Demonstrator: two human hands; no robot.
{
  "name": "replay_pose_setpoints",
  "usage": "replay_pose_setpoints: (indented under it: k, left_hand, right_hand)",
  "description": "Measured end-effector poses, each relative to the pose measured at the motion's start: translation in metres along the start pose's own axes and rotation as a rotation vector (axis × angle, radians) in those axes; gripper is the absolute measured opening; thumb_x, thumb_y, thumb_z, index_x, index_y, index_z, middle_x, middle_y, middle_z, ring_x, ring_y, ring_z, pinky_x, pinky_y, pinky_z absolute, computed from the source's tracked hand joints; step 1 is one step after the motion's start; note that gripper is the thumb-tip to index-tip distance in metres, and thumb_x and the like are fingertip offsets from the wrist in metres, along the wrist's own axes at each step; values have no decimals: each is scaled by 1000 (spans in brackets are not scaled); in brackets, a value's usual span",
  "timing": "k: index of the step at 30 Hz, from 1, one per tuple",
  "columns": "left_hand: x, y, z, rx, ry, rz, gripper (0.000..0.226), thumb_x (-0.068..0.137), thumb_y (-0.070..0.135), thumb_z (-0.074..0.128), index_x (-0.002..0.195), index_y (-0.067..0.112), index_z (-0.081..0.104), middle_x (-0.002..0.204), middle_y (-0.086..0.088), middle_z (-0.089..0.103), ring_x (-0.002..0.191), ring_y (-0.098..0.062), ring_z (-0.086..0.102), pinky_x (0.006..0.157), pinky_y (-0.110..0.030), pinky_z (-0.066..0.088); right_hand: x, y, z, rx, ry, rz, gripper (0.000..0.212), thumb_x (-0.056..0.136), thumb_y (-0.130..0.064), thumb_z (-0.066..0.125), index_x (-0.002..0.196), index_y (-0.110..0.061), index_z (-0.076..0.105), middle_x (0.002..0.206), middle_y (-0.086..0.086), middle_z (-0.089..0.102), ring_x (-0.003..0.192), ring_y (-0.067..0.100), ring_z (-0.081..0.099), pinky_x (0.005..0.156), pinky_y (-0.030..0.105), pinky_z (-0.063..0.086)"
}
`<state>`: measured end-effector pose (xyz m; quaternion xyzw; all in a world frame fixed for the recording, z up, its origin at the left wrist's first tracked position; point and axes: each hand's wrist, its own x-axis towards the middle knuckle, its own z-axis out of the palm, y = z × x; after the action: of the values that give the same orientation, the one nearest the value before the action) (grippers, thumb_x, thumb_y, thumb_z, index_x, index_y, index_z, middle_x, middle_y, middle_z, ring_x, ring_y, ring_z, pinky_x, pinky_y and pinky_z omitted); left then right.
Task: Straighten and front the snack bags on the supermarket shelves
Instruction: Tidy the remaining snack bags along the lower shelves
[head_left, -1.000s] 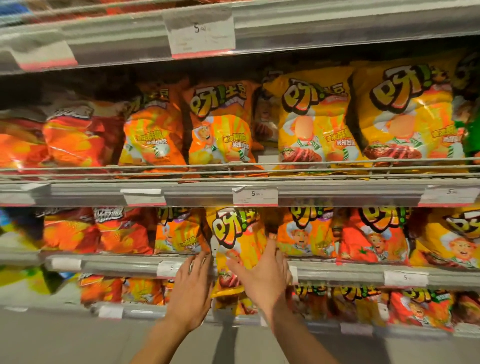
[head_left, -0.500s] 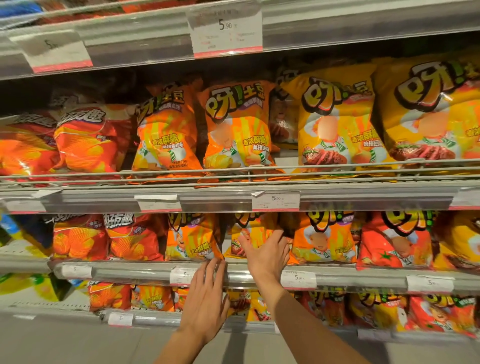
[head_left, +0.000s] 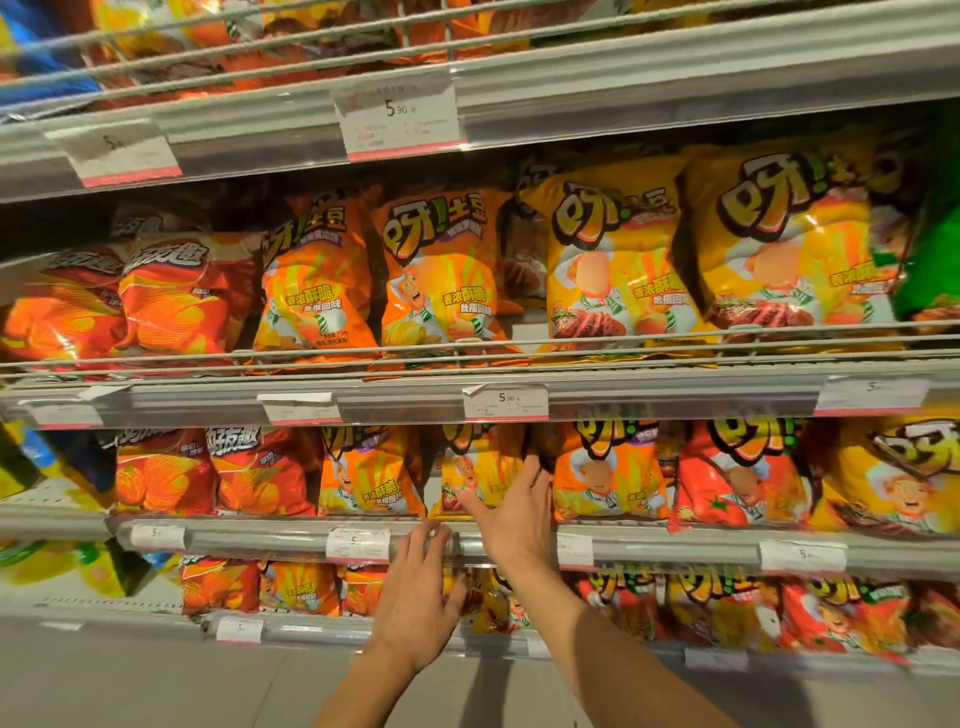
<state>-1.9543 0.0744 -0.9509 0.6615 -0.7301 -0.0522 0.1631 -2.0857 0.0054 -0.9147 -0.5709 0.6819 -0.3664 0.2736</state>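
Observation:
Orange, red and yellow snack bags fill several shelves. My right hand (head_left: 514, 514) reaches onto the third shelf down, fingers spread and straight, its fingertips against a yellow-orange snack bag (head_left: 475, 470) that stands between two orange bags. My left hand (head_left: 418, 592) is lower, fingers extended, with the fingertips at the metal shelf edge (head_left: 291, 540) just left of the right wrist. It holds nothing.
Above is a shelf with larger orange bags (head_left: 441, 275) and yellow bags (head_left: 608, 265) behind a wire rail (head_left: 675, 345). Red bags (head_left: 260, 473) sit left, a red tomato bag (head_left: 737, 473) right. Price tags (head_left: 505, 402) hang on the shelf fronts. Grey floor lies below.
The yellow-orange bag went from hanging out over the shelf edge to standing back in the row. My right hand followed it up and in; my left hand rose to the shelf edge.

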Motion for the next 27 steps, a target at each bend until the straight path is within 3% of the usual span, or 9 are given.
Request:
replay_pose_setpoints:
  k: [3, 6, 8, 11, 13, 17, 19, 22, 27]
  left_hand:
    - [-1, 29, 1, -170, 21, -50, 48, 96, 33, 54, 140, 15, 45, 141, 1, 39, 132, -18, 37, 108, -28, 34]
    - [-1, 65, 2, -327, 57, -115, 39, 96, 28, 58, 132, 13, 53, 129, -1, 54, 124, -18, 49, 105, -29, 38]
    - [-1, 93, 7, -405, 76, -136, 36, 96, 26, 60, 128, 11, 57, 125, -2, 61, 117, -18, 56, 101, -29, 42]
    - [-1, 138, 16, -517, 111, -154, 32, 95, 24, 63, 125, 12, 61, 118, 0, 66, 105, -11, 60, 89, -18, 43]
    - [0, 169, 25, -562, 115, -131, 33, 95, 23, 62, 126, 11, 59, 120, -1, 64, 109, -13, 60, 94, -24, 46]
    - [4, 228, 39, -635, 89, -116, 40, 95, 22, 61, 133, 8, 53, 129, -7, 58, 119, -22, 56, 102, -44, 46]
    - [6, 255, 42, -651, 91, -106, 47, 95, 22, 62, 137, 6, 50, 134, -10, 54, 124, -25, 51, 107, -45, 42]
    - [10, 287, 44, -656, 97, -95, 57, 93, 24, 65, 142, 2, 43, 139, -14, 48, 131, -28, 44, 112, -41, 35]
    - [32, 323, 41, -655, 131, -67, 79, 86, 35, 74, 145, 2, 35, 140, -15, 46, 134, -30, 39, 114, -42, 32]
  right_hand:
    - [-19, 12, -25, 127, -18, -57, 100, 86, -53, 72, 160, -16, 15, 163, 5, 25, 147, 26, 32, 111, 40, 38]
    - [-40, 43, -56, 316, -50, -88, 71, 90, -41, 73, 149, -23, 38, 151, 1, 45, 138, 20, 45, 111, 38, 42]
    - [-50, 71, -82, 442, -28, -7, 54, 90, -36, 74, 137, -28, 47, 134, -1, 57, 124, 17, 56, 103, 32, 49]
    - [-54, 118, -127, 525, 71, 123, 48, 91, -27, 74, 132, -18, 51, 121, 3, 62, 115, 20, 62, 99, 33, 51]
    - [-55, 149, -161, 555, 158, 191, 45, 90, -17, 74, 129, -10, 53, 119, 11, 63, 113, 26, 62, 102, 42, 52]
    - [-60, 200, -229, 560, 335, 201, 34, 88, -5, 75, 115, -8, 55, 105, 13, 63, 103, 30, 65, 85, 28, 54]
    - [-61, 220, -259, 497, 393, 211, 35, 88, -7, 75, 117, -5, 55, 105, 14, 63, 110, 36, 62, 89, 33, 48]
    - [-62, 238, -297, 368, 433, 243, 51, 89, -18, 76, 132, 0, 54, 125, 21, 61, 120, 33, 57, 98, 38, 47]
    - [-49, 248, -337, 149, 458, 189, 72, 86, -32, 79, 143, -3, 47, 140, 18, 56, 132, 33, 50, 111, 48, 40]
